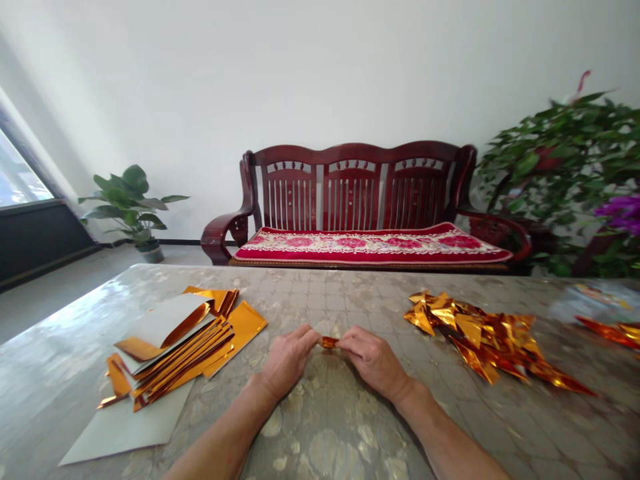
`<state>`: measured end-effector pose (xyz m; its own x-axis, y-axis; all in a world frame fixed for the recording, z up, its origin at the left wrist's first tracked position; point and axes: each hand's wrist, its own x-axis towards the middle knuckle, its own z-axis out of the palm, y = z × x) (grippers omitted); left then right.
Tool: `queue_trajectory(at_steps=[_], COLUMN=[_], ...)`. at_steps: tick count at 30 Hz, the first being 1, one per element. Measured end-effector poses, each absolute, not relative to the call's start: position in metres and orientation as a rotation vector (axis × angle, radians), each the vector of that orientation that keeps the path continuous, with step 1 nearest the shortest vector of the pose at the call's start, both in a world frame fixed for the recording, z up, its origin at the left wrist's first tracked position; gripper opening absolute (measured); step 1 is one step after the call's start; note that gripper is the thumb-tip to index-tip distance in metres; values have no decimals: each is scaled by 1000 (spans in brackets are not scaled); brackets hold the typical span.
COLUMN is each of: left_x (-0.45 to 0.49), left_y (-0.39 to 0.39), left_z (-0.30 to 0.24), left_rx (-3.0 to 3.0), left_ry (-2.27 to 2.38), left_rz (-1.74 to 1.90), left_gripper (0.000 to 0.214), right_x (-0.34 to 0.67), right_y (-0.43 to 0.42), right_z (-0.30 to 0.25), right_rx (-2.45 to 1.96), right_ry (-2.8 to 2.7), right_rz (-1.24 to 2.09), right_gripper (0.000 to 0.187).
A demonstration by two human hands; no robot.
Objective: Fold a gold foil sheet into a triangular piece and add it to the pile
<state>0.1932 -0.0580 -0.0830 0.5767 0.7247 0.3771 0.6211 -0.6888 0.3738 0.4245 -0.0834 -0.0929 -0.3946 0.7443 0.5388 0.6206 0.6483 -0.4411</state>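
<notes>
Between my two hands is a small folded piece of gold foil paper point(329, 342), just above or on the patterned table cover. My left hand point(291, 357) pinches its left end, and my right hand point(373, 360) pinches the right end. Most of the piece's ends are hidden by the fingers. To the left lies a stack of gold foil paper sheets point(185, 363), some with the pale backing turned up. Over on the right is a loose pile of folded gold foil pieces point(475, 330), pointed in shape.
A clear plastic bag point(595, 301) and more foil pieces point(613, 330) lie at the table's right side. Beyond the table point(320, 440) stands a dark red wooden bench point(353, 193) with a red cushion. Potted plants point(133, 203) flank it.
</notes>
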Motion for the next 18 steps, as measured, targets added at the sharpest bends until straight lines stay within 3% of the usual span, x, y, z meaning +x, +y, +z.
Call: queue_trajectory(at_steps=[18], left_x=[193], left_y=[-52], left_z=[-94], left_rx=[2504], left_ry=[925], left_rz=[816], left_gripper=[22], right_x=[423], right_y=[-83], right_z=[-93], right_rx=[-1019], right_ry=[-2061], right_rz=[340], right_gripper=[21])
